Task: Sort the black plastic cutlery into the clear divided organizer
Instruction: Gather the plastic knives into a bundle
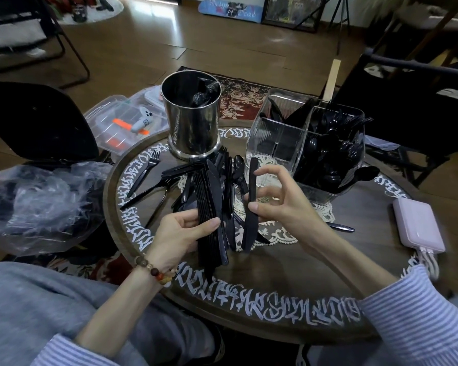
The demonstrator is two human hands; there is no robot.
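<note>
While the left hand (181, 232) grips a stack of knives (209, 207), the right hand (274, 204) pinches one knife (251, 204) above the table (302, 273).

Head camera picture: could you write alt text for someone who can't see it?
Seen from above, a person's left hand grips a stack of black plastic knives while the right hand pinches a single knife over a round table. More loose cutlery lies beyond, with a clear divided organizer partly filled and a metal canister behind.
</note>
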